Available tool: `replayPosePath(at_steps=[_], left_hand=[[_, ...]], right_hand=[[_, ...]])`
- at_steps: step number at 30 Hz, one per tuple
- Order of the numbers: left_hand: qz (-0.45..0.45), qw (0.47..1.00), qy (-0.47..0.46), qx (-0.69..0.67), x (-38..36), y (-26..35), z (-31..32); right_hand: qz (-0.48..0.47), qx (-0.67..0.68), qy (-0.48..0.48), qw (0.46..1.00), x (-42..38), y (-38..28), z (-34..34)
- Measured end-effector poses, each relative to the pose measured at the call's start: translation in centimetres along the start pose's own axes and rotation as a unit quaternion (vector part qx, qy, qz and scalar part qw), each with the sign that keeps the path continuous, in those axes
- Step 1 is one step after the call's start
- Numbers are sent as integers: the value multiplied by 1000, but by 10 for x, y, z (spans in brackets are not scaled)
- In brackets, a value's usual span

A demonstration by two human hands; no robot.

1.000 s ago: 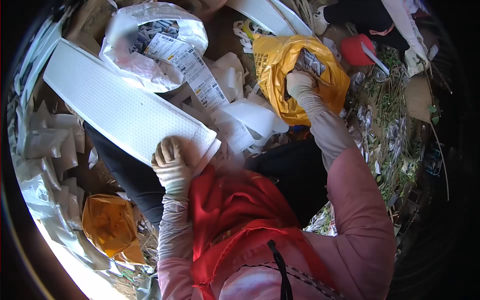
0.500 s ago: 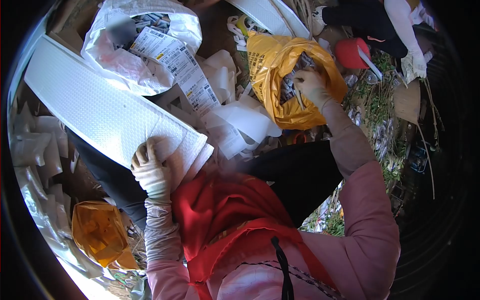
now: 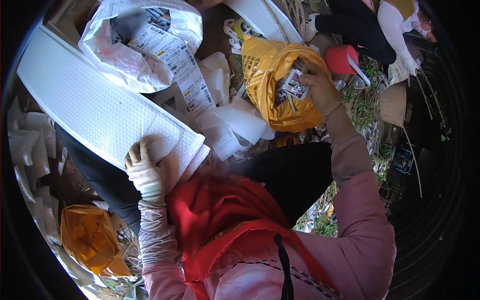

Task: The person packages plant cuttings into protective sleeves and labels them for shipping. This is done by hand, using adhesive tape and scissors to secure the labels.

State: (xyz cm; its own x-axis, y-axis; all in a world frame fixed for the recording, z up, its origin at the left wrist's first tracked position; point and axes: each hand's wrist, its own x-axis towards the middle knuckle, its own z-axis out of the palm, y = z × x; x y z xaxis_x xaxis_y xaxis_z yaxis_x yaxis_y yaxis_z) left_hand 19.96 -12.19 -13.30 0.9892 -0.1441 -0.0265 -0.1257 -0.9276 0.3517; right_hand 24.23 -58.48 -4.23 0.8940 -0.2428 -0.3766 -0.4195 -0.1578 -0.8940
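Note:
My left hand (image 3: 145, 170), in a pale glove, lies on the near end of a stack of white bubble-wrap sheets (image 3: 100, 105), its fingers bent over the edge. My right hand (image 3: 318, 89), gloved too, is at the mouth of a yellow plastic bag (image 3: 260, 75) and pinches a small printed packet (image 3: 295, 84). More small pieces lie inside the bag, partly hidden by my hand. A strip of printed labels (image 3: 181, 65) runs from a white sack (image 3: 145, 75) down toward loose translucent sheets (image 3: 235, 120).
An open orange bag (image 3: 92, 240) stands at the lower left. A red container (image 3: 341, 59) is behind the yellow bag. Another person's gloved hand (image 3: 411, 66) is by thin branches at the upper right, near a cardboard piece (image 3: 393, 104).
My right hand has risen slightly from inside the yellow bag, and a printed packet now shows in its fingers. The view has shifted a little. My left hand stays on the bubble-wrap.

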Motion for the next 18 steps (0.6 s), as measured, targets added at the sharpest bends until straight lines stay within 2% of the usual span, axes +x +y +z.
replayPosePath(at_steps=[1,2,5,6,7,9,10,11,13,14,15,18], left_hand=[[-2,1000,-2,-2,-1,-1,0],[-5,1000,-2,0,-1,-3,0],[5,1000,-12,-1,-3,-3,-7],[18,1000,-2,-4,-6,-5,-3],[20,1000,-9,7,-7,-4,-5],[34,999,-11,-11,-8,-5,-6],[47,999,-3,-16,-9,-8,-4],[16,999,-26,-11,-4,-9,-13],[71,997,-10,-3,-10,-12,-7],[62,998,-12,-18,-10,-12,-7],[59,998,-9,-34,-9,-13,-7],[35,996,-40,-71,0,-16,-14]], right_hand=[[-27,13,-22,999,0,-11,10],[21,146,22,989,-5,-36,48],[-52,-14,-142,988,17,-76,98],[-28,-40,-142,989,29,-85,121],[-4,-67,-141,988,41,-95,149],[-42,-233,-128,963,61,-122,218],[-94,-249,-127,956,73,-120,238],[-145,-263,-126,945,91,-116,257],[-208,-378,-74,899,160,-102,306],[-218,-442,-42,869,188,-94,326],[-214,-485,-23,848,202,-86,338],[-125,-592,13,796,233,-63,359]])
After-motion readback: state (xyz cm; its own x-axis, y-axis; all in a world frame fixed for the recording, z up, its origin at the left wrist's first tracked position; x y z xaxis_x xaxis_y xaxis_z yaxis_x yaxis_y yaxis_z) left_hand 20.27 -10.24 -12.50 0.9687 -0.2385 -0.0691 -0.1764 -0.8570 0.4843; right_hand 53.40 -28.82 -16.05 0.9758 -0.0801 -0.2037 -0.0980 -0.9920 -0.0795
